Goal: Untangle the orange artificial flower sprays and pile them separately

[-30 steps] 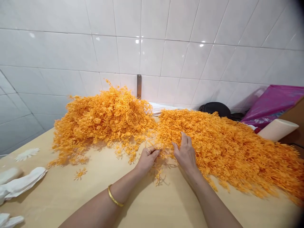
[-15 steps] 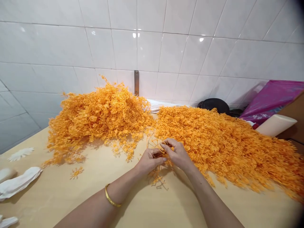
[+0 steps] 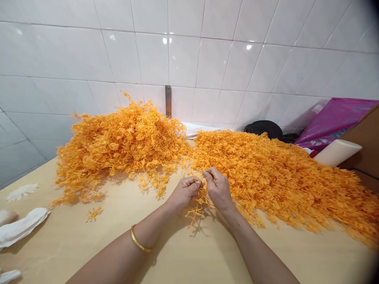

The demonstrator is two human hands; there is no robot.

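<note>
Glossy pale tiled wall (image 3: pixel 183 59), bright light reflections (image 3: pixel 249 47); metal strip (image 3: pixel 168 101) upright on tiles; wood-toned table (image 3: pixel 71 236) below.

No text, label, brand, number or sign can be read. Toward the far right corner of the table (image 3: pixel 118 252), pale marks (image 3: pixel 319 141) show on the magenta plastic sheet (image 3: pixel 331 120), too small to tell whether they are letters or a printed pattern.

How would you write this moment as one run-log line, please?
Left grip: pinching orange sprig | right grip: close beside, hold unclear | nearby: left orange pile, right orange pile | on table: loose flower
</note>
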